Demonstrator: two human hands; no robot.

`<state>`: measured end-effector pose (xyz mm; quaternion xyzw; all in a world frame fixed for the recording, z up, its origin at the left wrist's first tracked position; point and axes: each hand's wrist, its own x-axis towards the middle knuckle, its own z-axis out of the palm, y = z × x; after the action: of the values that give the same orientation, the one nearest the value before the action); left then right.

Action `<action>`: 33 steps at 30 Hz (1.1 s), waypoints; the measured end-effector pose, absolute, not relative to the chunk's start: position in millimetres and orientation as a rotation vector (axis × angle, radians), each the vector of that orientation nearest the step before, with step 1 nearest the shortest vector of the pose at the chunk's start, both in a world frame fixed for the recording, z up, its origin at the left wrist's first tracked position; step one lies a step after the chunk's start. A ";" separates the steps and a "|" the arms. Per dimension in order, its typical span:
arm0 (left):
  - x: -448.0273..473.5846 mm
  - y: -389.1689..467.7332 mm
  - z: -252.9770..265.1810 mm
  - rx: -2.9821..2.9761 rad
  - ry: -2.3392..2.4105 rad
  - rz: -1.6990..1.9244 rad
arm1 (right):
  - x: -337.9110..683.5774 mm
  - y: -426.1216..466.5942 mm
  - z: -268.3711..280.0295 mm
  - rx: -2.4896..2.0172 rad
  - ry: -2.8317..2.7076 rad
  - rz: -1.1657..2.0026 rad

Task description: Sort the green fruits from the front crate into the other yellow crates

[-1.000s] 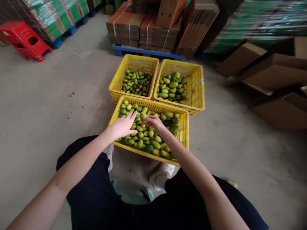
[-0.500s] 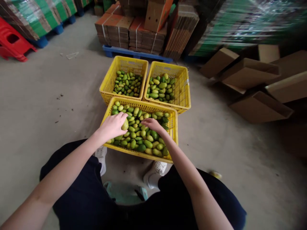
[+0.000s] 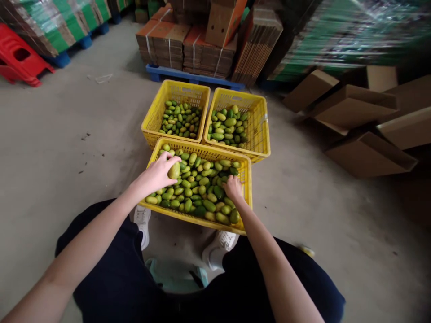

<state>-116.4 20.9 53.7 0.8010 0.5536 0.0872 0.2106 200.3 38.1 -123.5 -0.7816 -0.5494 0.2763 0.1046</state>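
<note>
The front yellow crate point(image 3: 198, 220) holds many oval fruit, green to yellowish. Over its left side, my left hand point(image 3: 160, 172) grips a large yellow-green oval fruit point(image 3: 174, 170) between thumb and fingers. My right hand point(image 3: 233, 188) is down among the fruit near the crate's right wall, its fingers curled. What lies under those fingers is hidden. Close by it is a dark green fruit point(image 3: 218, 192).
Behind stand two more yellow crates, left point(image 3: 148, 128) and right point(image 3: 261, 152), partly filled with similar fruit. Flattened cartons point(image 3: 168, 51) lie on a blue pallet point(image 3: 195, 80). Open cardboard boxes point(image 3: 370, 154) are at right, a red stool point(image 3: 25, 60) far left.
My right hand has moved from the middle of the front crate to its right side, and its fingers have curled down among the fruit. My left hand still holds the large fruit.
</note>
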 end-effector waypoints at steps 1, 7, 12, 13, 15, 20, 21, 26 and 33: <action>-116.0 22.9 53.7 2.206 1.518 0.286 | 194.9 42.6 -119.3 -2.265 -1.572 0.844; -109.5 29.5 60.2 2.056 1.376 0.578 | 145.1 66.7 -62.6 -1.843 -1.356 1.129; -101.5 25.4 66.8 1.819 1.131 0.833 | 123.0 35.7 9.1 -1.132 -1.022 1.591; -98.2 23.0 67.6 1.741 1.077 0.884 | 122.5 25.0 20.3 -1.021 -0.951 1.666; -89.6 17.1 68.7 1.578 0.980 0.959 | 122.3 4.8 35.1 -0.937 -0.872 1.699; -66.7 6.4 68.2 1.237 0.968 0.921 | 113.1 -15.6 34.3 -0.940 -0.737 1.604; -63.6 5.9 67.7 1.154 0.993 0.890 | 110.0 -14.9 31.8 -0.928 -0.733 1.612; -57.7 7.3 63.1 0.925 0.980 0.917 | 100.5 -8.7 31.1 -0.929 -0.829 1.498; -68.1 15.3 57.2 1.154 0.960 1.242 | 110.9 -5.2 54.4 -1.086 -1.195 1.023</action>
<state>-68.1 15.3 57.2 0.4901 0.4076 0.5274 0.5617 110.9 -5.2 54.4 -0.4639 -0.5107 0.4371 0.5770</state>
